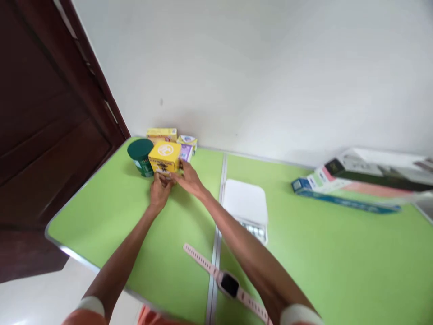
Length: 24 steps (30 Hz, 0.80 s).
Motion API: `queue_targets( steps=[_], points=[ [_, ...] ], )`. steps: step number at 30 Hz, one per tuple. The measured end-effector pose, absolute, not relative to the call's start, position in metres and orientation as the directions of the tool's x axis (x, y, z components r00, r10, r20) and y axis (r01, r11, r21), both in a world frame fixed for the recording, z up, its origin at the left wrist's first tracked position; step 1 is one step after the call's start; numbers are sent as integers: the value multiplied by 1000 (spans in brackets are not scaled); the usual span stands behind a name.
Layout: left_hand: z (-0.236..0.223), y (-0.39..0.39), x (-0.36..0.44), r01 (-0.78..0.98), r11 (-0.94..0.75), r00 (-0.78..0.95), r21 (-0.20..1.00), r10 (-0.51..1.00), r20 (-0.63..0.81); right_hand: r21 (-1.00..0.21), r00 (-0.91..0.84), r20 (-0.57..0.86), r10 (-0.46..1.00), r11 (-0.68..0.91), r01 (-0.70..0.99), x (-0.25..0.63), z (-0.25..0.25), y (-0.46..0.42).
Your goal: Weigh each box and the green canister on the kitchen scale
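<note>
The right hand (191,181) is closed on a cube-shaped yellow cardboard box with a white round emblem on top (165,155), its fingers along the right side and its thumb near the lower front edge. The left hand (159,192) grips the same box from below the front, fingers bent in at the bottom edge — probably so that one hand supports it while the other steadies the side. Whether the underside touches the table is hidden.

The box is at the far left of the light green table with a metal rim (111,205). Just beside it, on the left, a green tub with a dark green lid (140,150) stands upright, as suits its flat base. Behind are a low yellow carton (161,132), a purple-and-white carton (186,152) and a small yellow-and-white carton (190,141), grouped near the white wall (237,81), perhaps to keep them compact.

Farther right, past the metal seam, lies a flat white device with a row of buttons (245,201). Nearer the body, a smartwatch with a pale pink strap (229,284) lies spread flat across the seam — its strap evidently unfastened. At far right, blurred packaging with a blue edge (348,203) rests well apart.
</note>
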State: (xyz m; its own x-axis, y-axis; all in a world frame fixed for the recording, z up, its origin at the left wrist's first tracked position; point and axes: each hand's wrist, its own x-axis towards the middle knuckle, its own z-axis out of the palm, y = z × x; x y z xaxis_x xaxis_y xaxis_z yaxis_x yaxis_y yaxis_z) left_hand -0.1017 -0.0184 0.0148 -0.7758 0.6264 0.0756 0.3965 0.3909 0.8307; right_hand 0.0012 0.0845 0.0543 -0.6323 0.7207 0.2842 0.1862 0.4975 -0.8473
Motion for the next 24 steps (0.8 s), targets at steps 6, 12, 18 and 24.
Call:
queue_targets(
  steps=[6, 12, 18, 24],
  points=[
    [22, -25, -91, 433, 388, -739, 814, 670, 73, -892, -728, 149, 670, 408, 194, 47, 73, 80],
    [37, -88, -10, 724, 91, -232, 683, 966, 117, -918, -666, 203, 718, 376, 126, 168, 97, 61],
    [30, -136, 64, 804, -265, 351, 532, 934, -64, -946, -239, 186, 953, 239, 218, 300, 77, 69],
    [7, -112, 68, 761, -607, 577, 231, 795, 188, -942, 29, 159, 987, 143, 304, 381, 34, 89]
  ],
)
